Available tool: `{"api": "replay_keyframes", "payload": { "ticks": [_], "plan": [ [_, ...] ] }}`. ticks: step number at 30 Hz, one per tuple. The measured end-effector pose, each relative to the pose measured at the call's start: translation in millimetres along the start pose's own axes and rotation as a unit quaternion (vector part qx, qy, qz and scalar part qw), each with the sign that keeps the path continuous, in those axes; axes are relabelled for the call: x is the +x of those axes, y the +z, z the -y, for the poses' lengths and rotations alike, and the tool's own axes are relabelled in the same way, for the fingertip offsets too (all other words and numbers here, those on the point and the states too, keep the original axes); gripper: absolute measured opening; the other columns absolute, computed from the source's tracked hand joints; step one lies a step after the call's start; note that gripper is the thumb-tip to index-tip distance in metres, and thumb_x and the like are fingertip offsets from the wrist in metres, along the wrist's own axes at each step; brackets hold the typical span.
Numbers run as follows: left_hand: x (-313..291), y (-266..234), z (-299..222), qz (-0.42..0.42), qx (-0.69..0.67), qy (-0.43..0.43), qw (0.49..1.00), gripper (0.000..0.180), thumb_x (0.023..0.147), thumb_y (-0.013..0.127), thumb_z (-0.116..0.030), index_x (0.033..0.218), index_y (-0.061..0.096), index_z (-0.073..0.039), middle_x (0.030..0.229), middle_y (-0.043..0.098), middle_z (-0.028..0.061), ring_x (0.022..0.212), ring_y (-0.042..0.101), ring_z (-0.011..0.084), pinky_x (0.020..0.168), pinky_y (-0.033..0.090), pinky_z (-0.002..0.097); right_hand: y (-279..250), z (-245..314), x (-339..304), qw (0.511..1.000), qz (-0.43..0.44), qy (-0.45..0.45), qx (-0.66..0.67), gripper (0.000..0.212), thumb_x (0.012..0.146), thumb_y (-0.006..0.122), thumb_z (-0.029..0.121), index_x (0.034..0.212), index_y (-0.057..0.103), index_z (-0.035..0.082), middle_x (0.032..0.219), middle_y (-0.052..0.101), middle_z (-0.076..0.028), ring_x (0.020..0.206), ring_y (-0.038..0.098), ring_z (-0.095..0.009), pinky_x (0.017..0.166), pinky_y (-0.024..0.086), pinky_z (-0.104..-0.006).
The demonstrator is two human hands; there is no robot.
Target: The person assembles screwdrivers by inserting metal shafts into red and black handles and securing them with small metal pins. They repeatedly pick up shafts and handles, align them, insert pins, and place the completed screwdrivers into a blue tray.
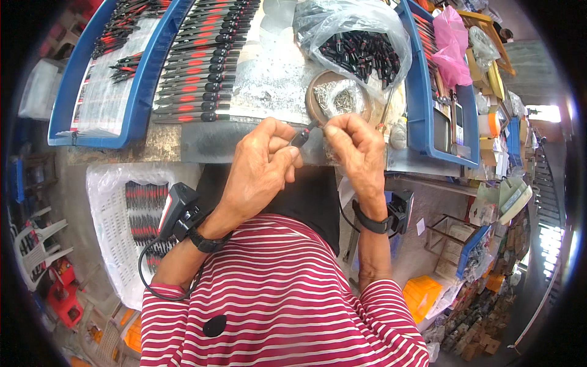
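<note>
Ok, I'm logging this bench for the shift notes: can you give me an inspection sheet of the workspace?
Surface: grey metal-covered bench top, worn.
Job's things: small black part pinched in the left hand; right hand at its tip, whether it grips anything cannot be told.
Clutter: round dish of small metal pieces; clear bag of black-and-red parts; rows of black-and-red tools in blue trays; pink bag.
Hands: both raised over the bench edge, wrist-strapped black devices.
Cables: black cable looping from the left wrist device.
Surroundings: white basket at the left, stacked boxes at the right.
</note>
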State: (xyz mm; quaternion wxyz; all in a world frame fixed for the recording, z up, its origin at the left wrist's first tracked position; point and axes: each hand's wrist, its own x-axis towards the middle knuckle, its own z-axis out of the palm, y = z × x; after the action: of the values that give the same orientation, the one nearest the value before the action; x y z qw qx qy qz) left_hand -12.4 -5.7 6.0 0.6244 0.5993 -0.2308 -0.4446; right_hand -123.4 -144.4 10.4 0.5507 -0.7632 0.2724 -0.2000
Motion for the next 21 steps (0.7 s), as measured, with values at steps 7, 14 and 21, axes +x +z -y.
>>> {"api": "replay_keyframes", "payload": {
  "ticks": [7, 14, 21],
  "plan": [
    [0.0, 3.4, 0.1, -0.022, 0.045, 0.003, 0.999, 0.017, 0.088, 0.052, 0.0, 0.103, 0.048, 0.005, 0.074, 0.062, 0.0072, 0.055, 0.052, 0.0056, 0.045, 0.04, 0.017, 16.2, 5.9, -7.5, 1.0, 0.024, -0.008, 0.004, 0.009, 0.088, 0.058, 0.007, 0.085, 0.058, -0.001, 0.065, 0.05, 0.004, 0.057, 0.041, -0.002, 0.049, 0.033, -0.019],
    [-2.0, 7.3, 3.5, -0.056, 0.12, 0.039, 0.99, 0.014, 0.086, 0.053, 0.002, 0.099, 0.05, 0.006, 0.073, 0.063, 0.0071, 0.056, 0.052, 0.006, 0.049, 0.042, 0.0198, 18.7, 2.9, -8.7, 1.0, 0.012, -0.015, -0.009, 0.008, 0.086, 0.058, 0.006, 0.083, 0.057, -0.001, 0.063, 0.051, 0.0, 0.055, 0.044, -0.005, 0.049, 0.037, -0.0236],
    [-2.0, 8.6, 14.6, -0.098, 0.195, 0.121, 0.968, 0.013, 0.084, 0.056, 0.001, 0.095, 0.052, 0.006, 0.066, 0.062, 0.0099, 0.056, 0.054, 0.0084, 0.051, 0.044, 0.0243, 33.6, -4.9, -10.8, 0.976, -0.061, -0.144, -0.149, 0.01, 0.081, 0.061, 0.005, 0.078, 0.053, -0.001, 0.063, 0.056, -0.011, 0.047, 0.052, -0.017, 0.046, 0.04, -0.031]
  ]
}}
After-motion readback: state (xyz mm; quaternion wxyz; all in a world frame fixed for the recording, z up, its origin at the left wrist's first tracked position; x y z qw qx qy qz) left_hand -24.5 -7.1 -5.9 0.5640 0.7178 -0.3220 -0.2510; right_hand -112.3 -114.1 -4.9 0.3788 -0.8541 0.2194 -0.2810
